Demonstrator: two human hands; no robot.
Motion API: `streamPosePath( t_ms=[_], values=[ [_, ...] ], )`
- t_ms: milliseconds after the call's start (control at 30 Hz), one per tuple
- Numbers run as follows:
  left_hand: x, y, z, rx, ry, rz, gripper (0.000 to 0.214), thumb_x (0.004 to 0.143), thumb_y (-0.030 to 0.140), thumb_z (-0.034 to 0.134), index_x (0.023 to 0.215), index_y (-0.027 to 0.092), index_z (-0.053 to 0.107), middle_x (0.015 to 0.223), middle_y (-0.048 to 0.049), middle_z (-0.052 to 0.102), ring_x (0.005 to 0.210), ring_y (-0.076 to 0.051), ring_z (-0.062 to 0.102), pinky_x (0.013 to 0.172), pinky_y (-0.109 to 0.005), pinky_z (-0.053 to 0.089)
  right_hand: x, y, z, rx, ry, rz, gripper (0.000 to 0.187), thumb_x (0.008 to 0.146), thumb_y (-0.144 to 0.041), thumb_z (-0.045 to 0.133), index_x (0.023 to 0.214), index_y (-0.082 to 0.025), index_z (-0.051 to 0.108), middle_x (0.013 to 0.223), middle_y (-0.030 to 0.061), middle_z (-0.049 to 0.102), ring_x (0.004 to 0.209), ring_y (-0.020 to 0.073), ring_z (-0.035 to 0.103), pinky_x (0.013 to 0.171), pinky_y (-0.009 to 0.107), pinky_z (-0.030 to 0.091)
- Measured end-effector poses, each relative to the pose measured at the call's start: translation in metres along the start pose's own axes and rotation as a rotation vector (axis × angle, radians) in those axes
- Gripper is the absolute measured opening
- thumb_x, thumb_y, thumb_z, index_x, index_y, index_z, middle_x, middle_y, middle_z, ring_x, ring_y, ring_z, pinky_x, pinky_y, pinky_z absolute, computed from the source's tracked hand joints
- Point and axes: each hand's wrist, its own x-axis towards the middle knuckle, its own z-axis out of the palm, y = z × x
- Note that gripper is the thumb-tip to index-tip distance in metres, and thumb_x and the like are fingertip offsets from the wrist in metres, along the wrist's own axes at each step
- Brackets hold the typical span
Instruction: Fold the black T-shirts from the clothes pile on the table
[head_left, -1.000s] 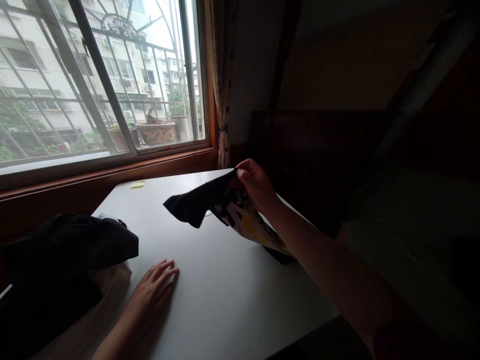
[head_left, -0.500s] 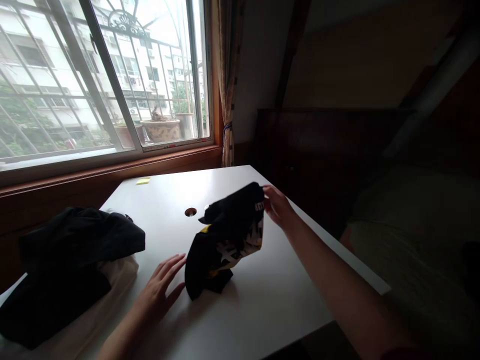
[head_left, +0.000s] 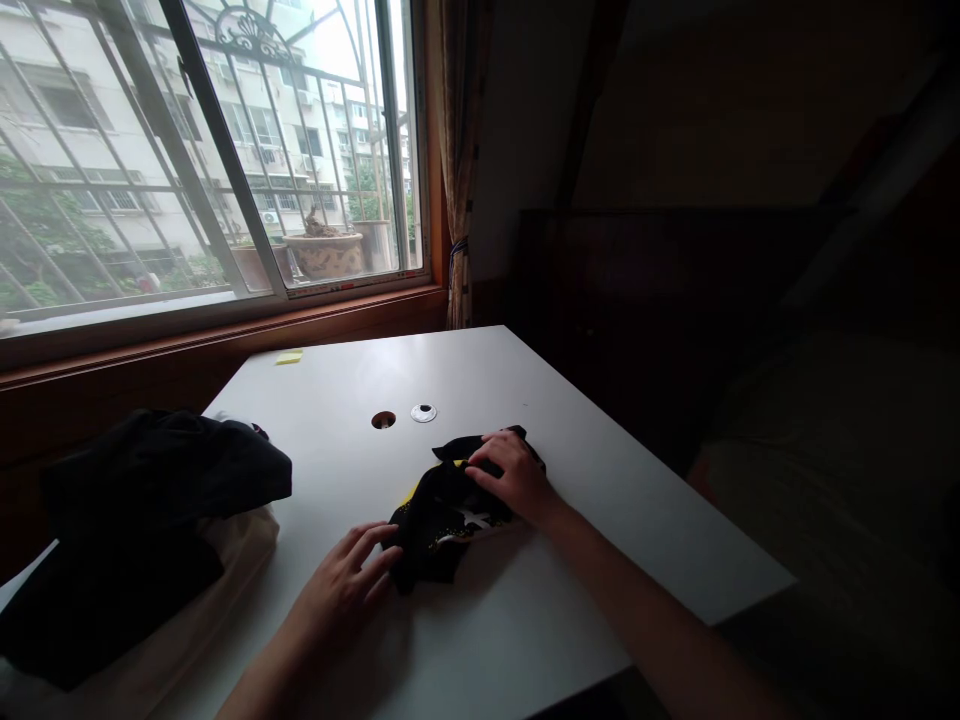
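Observation:
A crumpled black garment (head_left: 442,510) with white and yellow print lies on the white table (head_left: 480,370). My right hand (head_left: 510,475) rests on top of its far end, fingers curled down onto the cloth. My left hand (head_left: 345,585) lies at the garment's near left edge, its fingertips touching the fabric.
A pile of dark clothes (head_left: 142,510) over a pale cloth covers the table's left side. A cable hole (head_left: 383,420), its round cap (head_left: 424,413) and a yellow sticky note (head_left: 289,356) sit farther back. The barred window (head_left: 195,150) is behind; a bed (head_left: 832,470) is at right.
The garment came down from the air onto the table. My right hand lowered with it and now rests on top; my left hand slid right to its edge.

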Motion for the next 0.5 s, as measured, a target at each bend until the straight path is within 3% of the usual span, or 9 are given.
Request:
streamPosePath(
  t_ms=[100, 200, 333, 500],
  values=[
    [0.000, 0.000, -0.001, -0.004, 0.002, -0.016, 0.024, 0.100, 0.013, 0.048, 0.119, 0.024, 0.059, 0.130, -0.0111, 0.059, 0.117, -0.028, 0.058, 0.090, -0.041, 0.059, -0.005, -0.008, 0.009, -0.122, -0.137, -0.156, 0.015, 0.085, -0.033, 0.075, 0.098, -0.027, 0.072, 0.102, 0.0042, 0.072, 0.118, 0.0283, 0.059, 0.118, 0.058, 0.026],
    [-0.004, -0.001, -0.005, -0.002, 0.040, -0.033, 0.022, 0.102, 0.012, 0.043, 0.113, 0.023, 0.058, 0.114, -0.0091, 0.064, 0.100, -0.024, 0.064, 0.076, -0.033, 0.059, -0.010, -0.009, 0.016, -0.161, -0.170, -0.213, 0.016, 0.086, -0.024, 0.073, 0.101, -0.026, 0.072, 0.105, 0.0051, 0.072, 0.111, 0.0266, 0.063, 0.115, 0.054, 0.034],
    [-0.014, -0.007, -0.011, -0.007, 0.236, -0.119, 0.012, 0.104, 0.018, 0.044, 0.102, 0.023, 0.055, 0.098, -0.0044, 0.066, 0.076, -0.017, 0.066, 0.065, -0.028, 0.054, -0.010, -0.010, 0.012, -0.087, -0.031, -0.139, 0.026, 0.092, -0.010, 0.056, 0.102, -0.026, 0.074, 0.095, 0.0045, 0.075, 0.095, 0.0242, 0.068, 0.101, 0.048, 0.048],
    [-0.027, -0.016, -0.024, -0.022, 0.565, -0.231, 0.005, 0.103, 0.026, 0.052, 0.103, 0.024, 0.056, 0.103, -0.0026, 0.068, 0.086, -0.017, 0.070, 0.070, -0.027, 0.056, -0.008, -0.030, -0.001, 0.228, 0.162, 0.078, 0.026, 0.097, -0.022, 0.051, 0.108, -0.031, 0.073, 0.101, 0.0026, 0.075, 0.094, 0.0247, 0.069, 0.088, 0.045, 0.055]
  ],
)
